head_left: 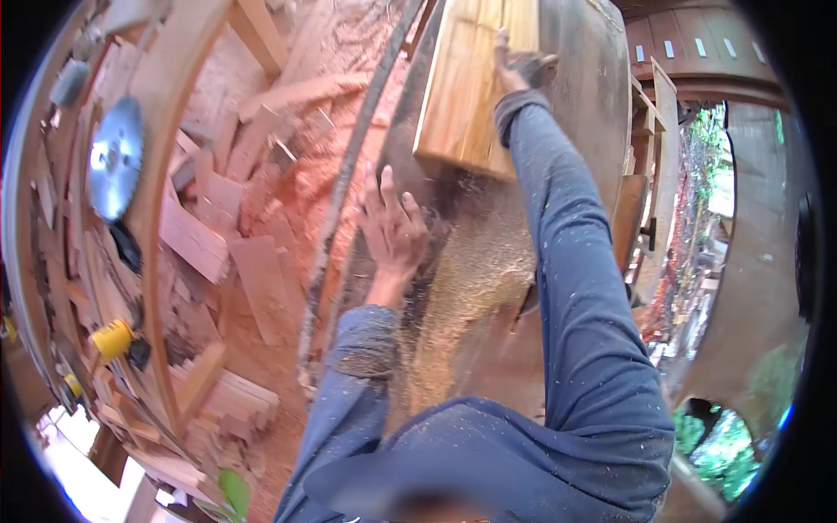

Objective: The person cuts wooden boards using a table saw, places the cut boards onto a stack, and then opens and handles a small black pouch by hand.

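A thick yellow-brown wooden board (475, 87) lies on the dark, worn work table (588, 96), running away from me. My right hand (521, 68) reaches far forward and rests at the board's right edge, with its fingers spread; part of the hand is dark and blurred. My left hand (394, 225) is open and apart from the board, its fingers spread, over the table's left side near the board's close end. Between my arms, loose sawdust (471, 279) covers the table top. Both sleeves are blue-grey and flecked with dust.
Left of the table, wood offcuts (196, 231) and reddish sawdust (301, 174) cover the ground. A round saw blade (116, 159) hangs on a wooden frame (166, 113), above a yellow tape-like item (112, 339). A long rough bar (347, 174) runs along the table's left edge.
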`<action>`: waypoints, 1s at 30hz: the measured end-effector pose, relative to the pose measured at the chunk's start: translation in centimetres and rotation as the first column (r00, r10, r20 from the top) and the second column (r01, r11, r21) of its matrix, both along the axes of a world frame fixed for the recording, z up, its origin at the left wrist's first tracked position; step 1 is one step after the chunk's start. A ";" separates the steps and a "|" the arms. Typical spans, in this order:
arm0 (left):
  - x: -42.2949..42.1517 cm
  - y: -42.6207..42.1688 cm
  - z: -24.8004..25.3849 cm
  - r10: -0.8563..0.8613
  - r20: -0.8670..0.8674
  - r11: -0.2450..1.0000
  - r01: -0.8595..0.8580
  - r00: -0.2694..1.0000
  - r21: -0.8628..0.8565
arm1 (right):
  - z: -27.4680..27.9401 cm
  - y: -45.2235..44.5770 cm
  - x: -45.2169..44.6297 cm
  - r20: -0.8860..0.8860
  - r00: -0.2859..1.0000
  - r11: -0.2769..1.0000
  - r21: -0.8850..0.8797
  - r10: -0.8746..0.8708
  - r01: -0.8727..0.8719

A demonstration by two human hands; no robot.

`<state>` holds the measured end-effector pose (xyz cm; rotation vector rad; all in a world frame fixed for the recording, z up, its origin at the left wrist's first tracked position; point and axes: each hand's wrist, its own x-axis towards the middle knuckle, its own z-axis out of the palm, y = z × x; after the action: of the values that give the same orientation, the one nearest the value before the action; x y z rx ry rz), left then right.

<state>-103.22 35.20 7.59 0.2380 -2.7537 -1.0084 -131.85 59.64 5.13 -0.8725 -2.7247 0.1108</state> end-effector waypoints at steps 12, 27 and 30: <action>8.9 -19.6 -4.4 0.132 0.248 0.589 -0.278 0.960 0.759 | 3.6 -17.1 24.6 -0.120 0.993 0.919 -0.394 -0.025 -0.025; 20.9 -22.7 -0.4 0.080 0.463 0.771 -0.349 0.883 0.533 | 7.9 -27.2 72.4 -0.165 0.903 0.848 -0.313 0.396 -0.429; 27.2 -25.1 0.3 0.256 0.522 0.788 -0.488 0.814 0.376 | 8.1 -25.8 75.4 -0.249 0.844 0.785 -0.313 0.474 -0.534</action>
<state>-76.03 10.12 7.85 1.2052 -2.5499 -1.6870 -56.47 33.81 13.26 -0.1594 -2.7482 0.7955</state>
